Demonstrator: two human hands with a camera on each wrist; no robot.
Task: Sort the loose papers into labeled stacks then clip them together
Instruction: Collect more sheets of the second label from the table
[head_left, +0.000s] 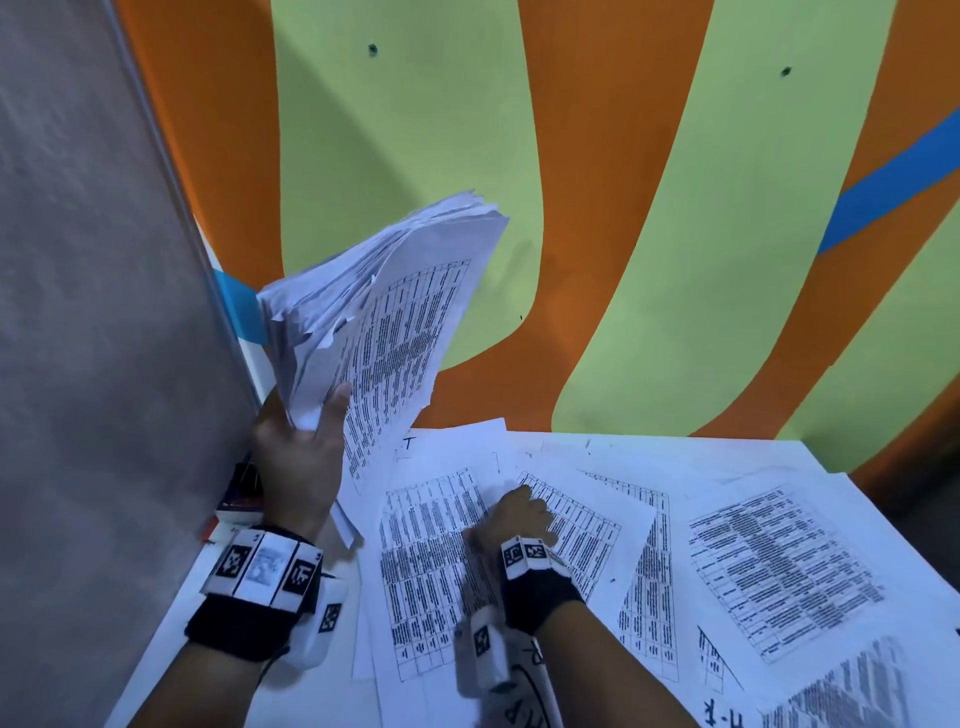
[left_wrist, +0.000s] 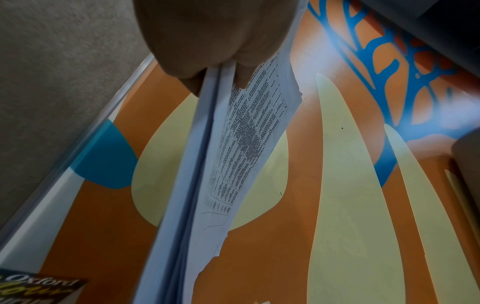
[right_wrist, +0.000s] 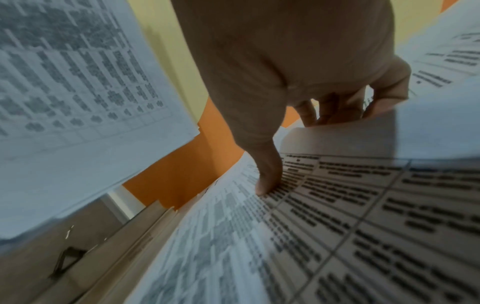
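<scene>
Where the left hand (head_left: 297, 457) is raised at the bench's left edge, its grip holds a thick sheaf of papers (head_left: 387, 306), thumb across the printed top sheet, fingers behind, the sheaf fanning up and away toward the wall; the right hand (head_left: 519, 519) is low on the bench, thumb pressed on a printed table sheet (head_left: 431, 566), fingers (right_wrist: 335, 107) curled round the lifted edge of the neighbouring sheet (head_left: 592, 530); loose printed sheets (head_left: 779, 566) overlapping across the white bench (head_left: 171, 629), some with handwritten letters; dark-covered book (head_left: 241, 493) at the bench's left edge, by the grey partition (head_left: 104, 312); orange and green painted wall (head_left: 675, 208) behind
</scene>
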